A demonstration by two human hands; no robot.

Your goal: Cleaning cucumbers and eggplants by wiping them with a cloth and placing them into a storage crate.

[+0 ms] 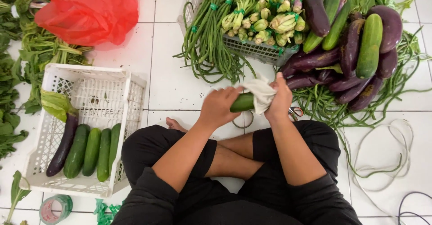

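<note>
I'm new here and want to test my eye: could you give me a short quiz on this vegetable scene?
1. True or false: the left hand holds a cucumber.
2. What does the right hand press on that cucumber? A) a white cloth B) a knife C) a sponge
3. How many cucumbers lie in the white crate beside the one eggplant?

Key:
1. True.
2. A, the cloth.
3. Four cucumbers.
</note>
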